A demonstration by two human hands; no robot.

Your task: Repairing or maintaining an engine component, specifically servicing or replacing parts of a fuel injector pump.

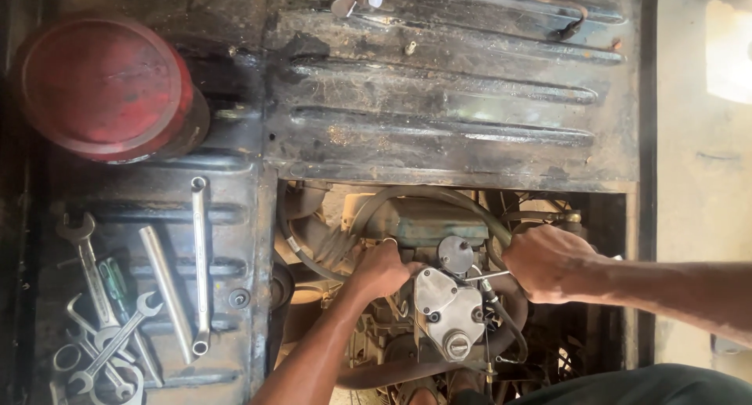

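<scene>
Two bare hands work down in an open engine bay cut into a grimy, ribbed steel floor panel (439,99). The left hand (381,269) is clenched on a part beside a dull cast-metal pump housing (448,309) with a round cap. The right hand (548,262) is fisted around a thin steel tool shaft (487,276) touching that housing. Greasy open-ended spanners (110,334) lie scattered beside a faded red cylindrical canister (102,84).

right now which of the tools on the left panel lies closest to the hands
The long ring spanner, lying straight up and down at the right edge of the tool group; the steel tube and open-ended spanners lie further left.
</scene>
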